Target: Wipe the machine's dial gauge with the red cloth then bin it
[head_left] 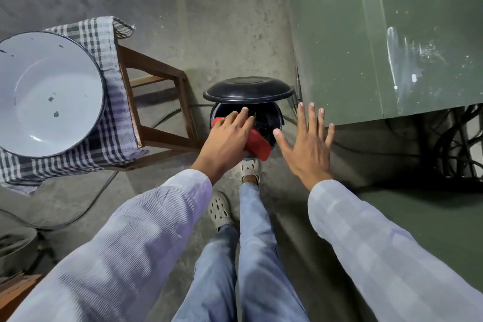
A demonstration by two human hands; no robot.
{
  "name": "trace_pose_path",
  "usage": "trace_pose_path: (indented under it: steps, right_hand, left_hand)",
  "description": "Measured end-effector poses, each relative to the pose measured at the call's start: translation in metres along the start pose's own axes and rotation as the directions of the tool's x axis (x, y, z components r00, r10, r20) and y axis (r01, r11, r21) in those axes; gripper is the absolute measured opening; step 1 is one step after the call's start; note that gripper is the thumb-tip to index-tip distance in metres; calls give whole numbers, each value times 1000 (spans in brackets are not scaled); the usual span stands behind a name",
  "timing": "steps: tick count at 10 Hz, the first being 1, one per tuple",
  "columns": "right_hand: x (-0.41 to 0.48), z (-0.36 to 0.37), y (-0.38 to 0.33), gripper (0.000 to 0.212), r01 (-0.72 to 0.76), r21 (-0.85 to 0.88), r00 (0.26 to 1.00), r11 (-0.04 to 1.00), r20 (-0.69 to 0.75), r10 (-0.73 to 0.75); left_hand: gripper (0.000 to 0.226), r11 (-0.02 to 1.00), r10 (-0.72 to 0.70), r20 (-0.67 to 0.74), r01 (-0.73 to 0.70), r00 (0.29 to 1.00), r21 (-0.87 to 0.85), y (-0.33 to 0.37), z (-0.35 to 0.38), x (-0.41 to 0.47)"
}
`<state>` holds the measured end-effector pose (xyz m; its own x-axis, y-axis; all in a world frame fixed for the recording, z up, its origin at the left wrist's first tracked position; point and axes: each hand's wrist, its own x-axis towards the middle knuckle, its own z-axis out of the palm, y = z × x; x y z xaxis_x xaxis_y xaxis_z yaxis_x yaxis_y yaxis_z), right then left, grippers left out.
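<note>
A small black pedal bin (277,119) stands on the concrete floor with its lid (248,89) raised. My left hand (227,138) is over the bin's mouth, on top of the red cloth (258,145), which pokes out on both sides under the palm. Whether the fingers grip the cloth or just rest on it, I cannot tell. My right hand (308,144) hovers to the right of the bin, flat, fingers spread, holding nothing. My right foot in a beige clog (248,166) presses at the bin's base. The dial gauge is not in view.
A green machine cabinet (379,47) fills the right side, with cables in the dark gap under it. On the left, a wooden stool (156,102) with a checked cloth carries a large white enamel basin (49,94). A black cable runs across the floor.
</note>
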<state>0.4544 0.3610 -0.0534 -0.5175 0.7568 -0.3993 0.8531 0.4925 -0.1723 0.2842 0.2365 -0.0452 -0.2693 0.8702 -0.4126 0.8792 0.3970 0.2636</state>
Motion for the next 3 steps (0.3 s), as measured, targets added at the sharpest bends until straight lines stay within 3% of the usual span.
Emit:
trace_pose_path:
  steps: [2, 3]
  right_hand:
    - [-3, -2, 4, 93, 2, 14, 1000, 1000, 0, -2]
    - [-3, -6, 0, 93, 23, 48, 999, 999, -35, -21]
  left_hand:
    - [70, 999, 9, -131, -5, 991, 37, 0, -7, -1]
    - [73, 998, -51, -168, 54, 985, 19, -3, -14, -2]
